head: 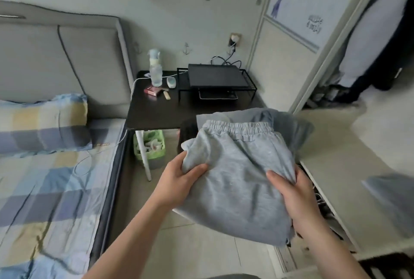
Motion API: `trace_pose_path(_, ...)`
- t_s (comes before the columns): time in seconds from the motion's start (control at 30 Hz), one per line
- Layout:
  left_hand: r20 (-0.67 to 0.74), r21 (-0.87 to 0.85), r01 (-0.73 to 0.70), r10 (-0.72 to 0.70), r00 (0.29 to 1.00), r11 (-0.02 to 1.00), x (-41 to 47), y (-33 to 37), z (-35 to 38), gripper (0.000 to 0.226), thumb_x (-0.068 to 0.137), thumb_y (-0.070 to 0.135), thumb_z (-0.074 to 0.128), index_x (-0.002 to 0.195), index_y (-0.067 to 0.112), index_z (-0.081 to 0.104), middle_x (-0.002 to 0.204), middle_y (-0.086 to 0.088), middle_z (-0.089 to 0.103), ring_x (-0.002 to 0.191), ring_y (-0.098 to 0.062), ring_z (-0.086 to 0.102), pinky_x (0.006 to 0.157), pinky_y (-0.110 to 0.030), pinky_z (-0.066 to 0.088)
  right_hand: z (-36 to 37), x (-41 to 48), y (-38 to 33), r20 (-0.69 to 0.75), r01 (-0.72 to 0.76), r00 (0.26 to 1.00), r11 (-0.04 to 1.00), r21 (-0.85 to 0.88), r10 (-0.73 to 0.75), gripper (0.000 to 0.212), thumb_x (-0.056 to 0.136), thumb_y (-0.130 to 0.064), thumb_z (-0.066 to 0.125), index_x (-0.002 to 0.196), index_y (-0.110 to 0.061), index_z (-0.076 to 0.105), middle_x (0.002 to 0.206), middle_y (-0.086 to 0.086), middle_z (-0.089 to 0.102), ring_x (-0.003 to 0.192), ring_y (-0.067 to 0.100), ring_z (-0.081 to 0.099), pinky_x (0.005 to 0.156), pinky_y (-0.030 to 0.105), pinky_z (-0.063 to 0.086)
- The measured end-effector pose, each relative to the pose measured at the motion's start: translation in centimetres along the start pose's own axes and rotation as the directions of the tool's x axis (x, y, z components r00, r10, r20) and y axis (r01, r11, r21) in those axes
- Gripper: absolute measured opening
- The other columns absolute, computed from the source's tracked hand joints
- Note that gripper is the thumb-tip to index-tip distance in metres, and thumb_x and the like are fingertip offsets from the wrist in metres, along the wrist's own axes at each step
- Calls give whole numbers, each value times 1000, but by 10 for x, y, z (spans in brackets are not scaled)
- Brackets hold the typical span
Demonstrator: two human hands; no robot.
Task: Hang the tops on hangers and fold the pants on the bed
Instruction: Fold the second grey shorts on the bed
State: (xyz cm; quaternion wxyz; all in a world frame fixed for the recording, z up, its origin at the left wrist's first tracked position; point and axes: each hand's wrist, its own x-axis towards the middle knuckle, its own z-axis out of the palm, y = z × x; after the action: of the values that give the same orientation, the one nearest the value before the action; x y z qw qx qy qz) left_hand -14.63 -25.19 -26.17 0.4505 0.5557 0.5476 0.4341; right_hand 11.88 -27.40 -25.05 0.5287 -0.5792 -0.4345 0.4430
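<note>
I hold folded grey sweatpants [237, 171] in front of me, above the floor beside the bed. Their elastic waistband faces away from me. My left hand [179, 180] grips the left edge of the pants, thumb on top. My right hand [291, 191] grips the right edge, thumb pressed into the fabric. A darker grey garment [291, 126] lies under and behind the pants. The bed [44, 184] with a plaid sheet and a plaid pillow [42, 122] is at the left.
A dark bedside table [161, 110] holds a spray bottle [155, 70], a small box, a remote and a black rack with a device [215, 77]. A green basket [150, 146] stands under it. A white shelf [336, 189] is at the right, an open wardrobe [369, 54] behind.
</note>
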Motion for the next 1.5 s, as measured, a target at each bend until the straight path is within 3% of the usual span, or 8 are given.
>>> trace_pose_path(0.23, 250, 2, -38, 37, 968, 999, 93, 51, 154, 10, 92, 25, 71, 102, 22, 70, 94, 10, 76, 88, -4, 71, 77, -19, 51, -138, 61, -5, -226, -48, 972, 997, 55, 59, 33, 77, -21, 80, 109, -19, 70, 104, 4, 76, 96, 25, 73, 87, 45, 56)
trace_pose_path(0.6, 559, 70, -77, 25, 829, 995, 208, 79, 329, 7, 92, 23, 71, 99, 23, 71, 92, 10, 76, 86, -5, 71, 75, -18, 53, -253, 119, 26, -567, -55, 808, 979, 198, 160, 24, 86, -13, 75, 105, -26, 67, 92, -11, 76, 83, 9, 73, 65, 23, 54)
trace_pose_path(0.87, 741, 213, -50, -128, 659, 976, 315, 74, 467, 15, 88, 30, 75, 102, 25, 71, 92, 3, 77, 88, -17, 73, 87, -44, 58, -309, 191, 59, -775, -49, 573, 955, 293, 267, 22, 84, -7, 75, 98, -22, 68, 91, -7, 77, 79, 6, 73, 60, 17, 54)
trace_pose_path(1.0, 840, 243, -71, -173, 514, 967, 360, 72, 555, 15, 91, 21, 72, 104, 14, 71, 89, 1, 76, 74, -9, 72, 63, -22, 56, -346, 230, 75, -838, -55, 422, 933, 356, 345, 25, 83, -12, 78, 105, -20, 70, 95, -3, 77, 80, 8, 74, 58, 17, 53)
trace_pose_path(1.1, 895, 259, -147, -181, 407, 954, 385, 67, 616, 22, 90, 26, 73, 111, 21, 71, 100, 7, 75, 91, -10, 71, 73, -25, 54, -374, 250, 86, -851, -50, 319, 904, 424, 417, 24, 81, -16, 81, 100, -24, 68, 94, -8, 75, 76, 3, 72, 56, 15, 52)
trace_pose_path(1.23, 934, 276, -169, -223, 279, 946, 399, 59, 691, 21, 90, 16, 73, 110, 22, 69, 94, 14, 72, 84, 2, 70, 67, -13, 52, -415, 266, 102, -866, -111, 176, 883, 456, 469, 36, 74, -22, 84, 107, -18, 71, 98, -2, 77, 81, 8, 73, 61, 18, 54)
trace_pose_path(1.33, 949, 265, -237, -210, 235, 935, 401, 48, 747, 27, 90, 17, 73, 116, 21, 68, 102, 8, 71, 96, -12, 68, 80, -24, 50, -455, 276, 123, -866, -139, 134, 875, 464, 481, 34, 77, -18, 82, 108, -15, 71, 100, 1, 77, 83, 9, 73, 64, 19, 55)
trace_pose_path(1.5, 961, 190, -346, -101, 259, 919, 392, 22, 827, 26, 92, 17, 69, 118, 12, 68, 99, 2, 67, 94, -15, 63, 73, -21, 39, -526, 293, 164, -898, -204, 96, 891, 404, 429, 41, 82, -18, 80, 120, -19, 65, 108, -4, 71, 92, 7, 68, 70, 19, 51)
